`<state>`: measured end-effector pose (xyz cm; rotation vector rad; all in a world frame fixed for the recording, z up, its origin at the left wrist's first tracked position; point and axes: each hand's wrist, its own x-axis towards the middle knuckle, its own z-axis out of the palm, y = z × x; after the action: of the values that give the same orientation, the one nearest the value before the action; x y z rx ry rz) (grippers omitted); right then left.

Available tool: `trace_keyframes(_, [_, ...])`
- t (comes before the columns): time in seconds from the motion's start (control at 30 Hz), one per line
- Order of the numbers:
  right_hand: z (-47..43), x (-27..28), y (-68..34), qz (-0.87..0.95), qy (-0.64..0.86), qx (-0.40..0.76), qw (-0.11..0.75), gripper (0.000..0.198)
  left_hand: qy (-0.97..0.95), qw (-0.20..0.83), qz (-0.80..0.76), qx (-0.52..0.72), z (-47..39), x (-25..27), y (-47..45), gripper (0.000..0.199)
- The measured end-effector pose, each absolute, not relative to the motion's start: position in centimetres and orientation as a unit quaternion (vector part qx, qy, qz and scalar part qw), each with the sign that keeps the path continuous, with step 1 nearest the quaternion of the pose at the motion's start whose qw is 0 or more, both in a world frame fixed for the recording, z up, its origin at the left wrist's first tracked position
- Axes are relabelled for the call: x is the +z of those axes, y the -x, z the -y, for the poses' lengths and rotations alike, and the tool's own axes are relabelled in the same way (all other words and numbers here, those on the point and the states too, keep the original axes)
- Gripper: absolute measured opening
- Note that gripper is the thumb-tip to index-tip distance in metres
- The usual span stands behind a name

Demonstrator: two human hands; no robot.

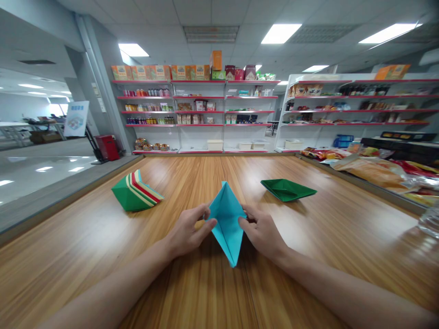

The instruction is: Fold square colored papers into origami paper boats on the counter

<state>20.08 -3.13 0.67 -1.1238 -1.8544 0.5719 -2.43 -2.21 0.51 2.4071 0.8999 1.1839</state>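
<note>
On the wood-grain table (206, 299): from my remote seat I see, through the head camera, a blue folded paper (226, 228) at the near middle, between two bare hands; two more folded paper pieces lie beyond it, one to each side.
Blue paper: long diamond in outline, hollow side facing me; a crease runs down its length; one tip points towards me, the other away; I cannot tell whether its underside touches the wood.
Left hand (190, 228): grasping the paper by its left corner; thumb at the near face, forefinger bent at the edge; the other fingers are partly hidden from me.
Right hand (262, 226): grasping the opposite corner; thumb pressed on the inner face, fingers curled behind, partly out of my sight.
Striped green piece (133, 192): beyond the left hand, well apart from it; green outside, with nested edges in cream, red and light blue; it sits tilted.
Green boat shape (288, 189): beyond the right hand, apart from it; dark green, shallow, hollow upward, pointed at the right end.
Right edge: packaged goods (370, 171) heaped past the table's rim; a clear object (430, 224) is cut off by my view, too blurred to name.
Background: shelving (202, 151) with red-edged shelves and stocked rows; at left, a sign (76, 119) on a stand, a red box (107, 147) just beside it on the floor.
</note>
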Motion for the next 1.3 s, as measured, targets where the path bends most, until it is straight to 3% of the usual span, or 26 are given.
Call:
trace_keyframes(0.1, [3.3, 1.0, -20.1, 0.768, 0.436, 0.185, 0.431, 0.026, -0.787, 0.236, -0.344, 0.454, 2.1, 0.2, 2.0, 0.011])
trace_keyframes(0.2, [3.4, 0.9, -20.1, 0.810, 0.369, 0.148, 0.432, 0.055, -0.752, 0.320, -0.341, 0.464, 1.9, 0.0, 1.8, 0.025])
trace_keyframes(0.27, [3.4, 0.7, -20.1, 0.835, 0.325, 0.145, 0.420, 0.068, -0.764, 0.321, -0.332, 0.451, 1.8, 0.0, 1.7, 0.039])
trace_keyframes(0.33, [3.5, 0.6, -20.1, 0.854, 0.293, 0.143, 0.406, 0.071, -0.794, 0.285, -0.321, 0.430, 1.8, 0.1, 1.7, 0.041])
trace_keyframes(0.5, [3.5, 0.6, -20.0, 0.878, 0.247, 0.143, 0.384, 0.071, -0.829, 0.221, -0.325, 0.398, 1.9, 0.2, 1.4, 0.013])
trace_keyframes(0.73, [3.4, 0.4, -20.0, 0.887, 0.237, 0.146, 0.368, 0.075, -0.828, 0.204, -0.335, 0.401, 2.3, 0.2, 1.4, 0.003])
trace_keyframes(1.07, [4.1, 1.2, -20.1, 0.923, 0.223, 0.091, 0.299, 0.073, -0.851, 0.198, -0.302, 0.382, 2.2, -1.0, 1.7, 0.028])
trace_keyframes(1.3, [4.9, 2.5, -19.8, 0.942, 0.187, -0.016, 0.278, 0.045, -0.890, 0.122, -0.305, 0.315, 2.6, -0.3, 1.3, 0.023])
